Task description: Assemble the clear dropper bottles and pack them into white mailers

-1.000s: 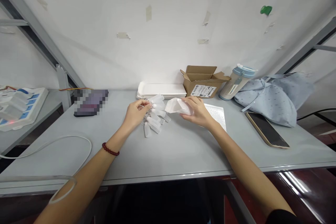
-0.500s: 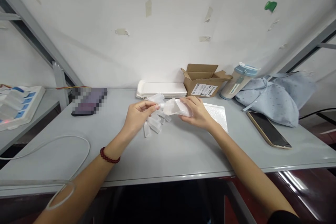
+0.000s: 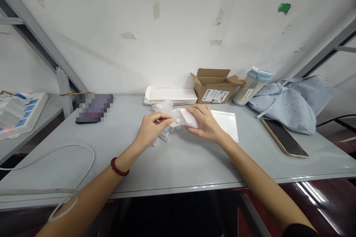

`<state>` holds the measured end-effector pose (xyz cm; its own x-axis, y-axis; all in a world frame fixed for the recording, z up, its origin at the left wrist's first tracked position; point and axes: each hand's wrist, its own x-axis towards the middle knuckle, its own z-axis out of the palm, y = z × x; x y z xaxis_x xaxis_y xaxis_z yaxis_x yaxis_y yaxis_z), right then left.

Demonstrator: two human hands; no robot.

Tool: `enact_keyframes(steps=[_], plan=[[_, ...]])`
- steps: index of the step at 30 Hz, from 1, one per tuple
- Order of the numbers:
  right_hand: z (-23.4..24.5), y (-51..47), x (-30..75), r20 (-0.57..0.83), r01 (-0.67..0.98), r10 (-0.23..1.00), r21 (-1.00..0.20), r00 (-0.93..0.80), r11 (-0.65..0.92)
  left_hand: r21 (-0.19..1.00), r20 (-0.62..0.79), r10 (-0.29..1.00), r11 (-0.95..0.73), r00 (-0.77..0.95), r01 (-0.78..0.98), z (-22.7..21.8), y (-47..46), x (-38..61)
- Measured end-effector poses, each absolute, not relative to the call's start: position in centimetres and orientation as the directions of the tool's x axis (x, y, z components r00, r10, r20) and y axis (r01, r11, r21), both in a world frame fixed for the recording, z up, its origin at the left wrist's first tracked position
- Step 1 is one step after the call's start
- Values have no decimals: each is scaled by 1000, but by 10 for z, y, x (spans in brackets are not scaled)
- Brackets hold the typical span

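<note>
My right hand (image 3: 202,123) is closed round a small white bag (image 3: 185,117), held just above the grey table (image 3: 178,159) with its mouth facing left. My left hand (image 3: 153,129) pinches a small translucent plastic bottle (image 3: 166,120) right at that mouth. A pile of similar small bottles (image 3: 164,108) lies on the table under and behind both hands, partly hidden by my fingers. A red bead bracelet sits on my left wrist.
Behind the hands lie a stack of white trays (image 3: 170,95), an open cardboard box (image 3: 214,85), a tumbler (image 3: 252,86) and a pale blue cloth bag (image 3: 289,103). A phone (image 3: 284,136) and a white bubble mailer (image 3: 226,123) lie to the right; clear tubing (image 3: 66,155) loops at left.
My left hand has moved right from the bottle pile, carrying one bottle to the mouth of the bag. The right hand with the bag has shifted slightly left and lower.
</note>
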<state>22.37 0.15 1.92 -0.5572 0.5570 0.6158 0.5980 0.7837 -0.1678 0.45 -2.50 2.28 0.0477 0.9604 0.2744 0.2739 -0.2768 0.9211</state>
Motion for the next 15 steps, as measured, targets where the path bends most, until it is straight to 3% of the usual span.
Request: enact_keyframes(steps=[8, 13, 15], plan=[[21, 0, 223, 611, 601, 566, -178, -554, 779, 858, 381, 925, -359, 14, 368, 26, -27, 1], [20, 7, 231, 623, 657, 617, -210, -481, 724, 920, 271, 955, -221, -117, 324, 35, -17, -17], [20, 10, 235, 633, 675, 622, -206, -460, 709, 910, 224, 967, -163, -121, 381, 35, -11, -25]])
